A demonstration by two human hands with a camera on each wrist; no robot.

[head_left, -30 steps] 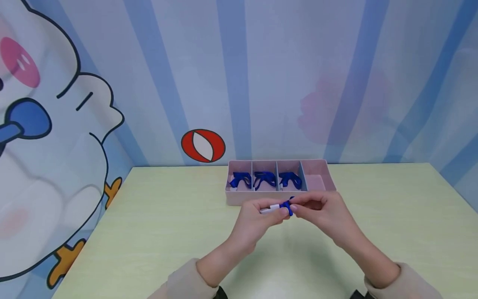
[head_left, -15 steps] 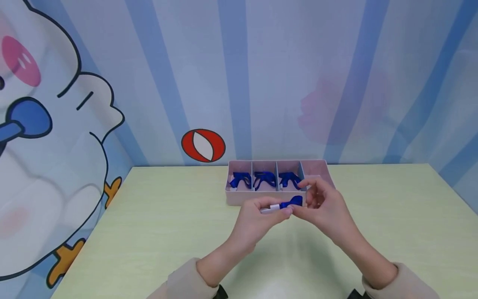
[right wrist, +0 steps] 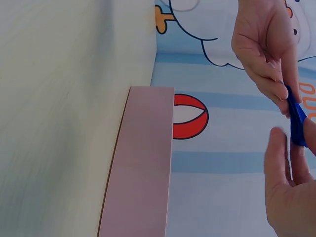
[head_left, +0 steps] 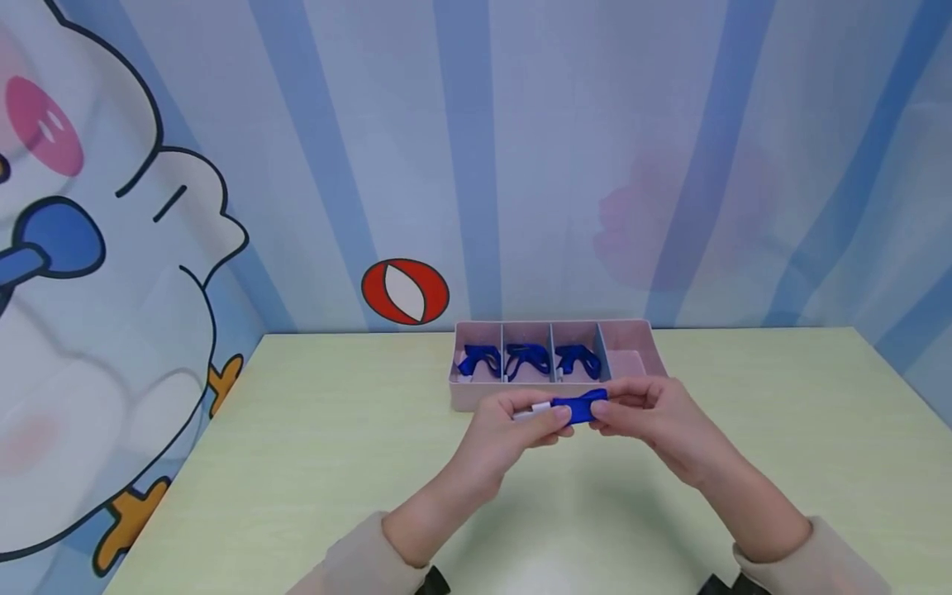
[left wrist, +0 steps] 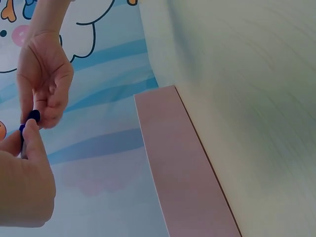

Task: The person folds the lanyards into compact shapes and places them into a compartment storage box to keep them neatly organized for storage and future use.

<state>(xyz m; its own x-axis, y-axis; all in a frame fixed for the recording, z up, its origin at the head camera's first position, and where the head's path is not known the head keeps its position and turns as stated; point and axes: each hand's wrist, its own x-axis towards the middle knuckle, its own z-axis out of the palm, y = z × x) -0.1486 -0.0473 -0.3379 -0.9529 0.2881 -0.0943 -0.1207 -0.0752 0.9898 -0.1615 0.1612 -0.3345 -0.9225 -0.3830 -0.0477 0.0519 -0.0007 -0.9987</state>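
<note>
A folded blue strap, likely a lanyard (head_left: 583,407), with a white piece (head_left: 540,407) at its left end, is held above the table in front of the box. My left hand (head_left: 487,442) pinches it between thumb and fingers near the white piece. At the strap's right end, my right hand (head_left: 662,421) pinches it too. In the left wrist view only a small part of the blue strap (left wrist: 33,116) shows between the hands. A flat blue stretch of the strap (right wrist: 296,118) spans both hands in the right wrist view.
Behind the hands, a pink box (head_left: 473,401) with dividers stands at the table's back edge. Bundled blue straps (head_left: 528,358) lie in its three left compartments; bare floor shows in the rightmost one. The pale table (head_left: 335,430) meets a cartoon-printed wall (head_left: 521,207).
My right fingers first pinched the strap, then lifted off it half a second ago, and now pinch its right end. The strap now lies flatter and wider; my left hand has kept its hold.
</note>
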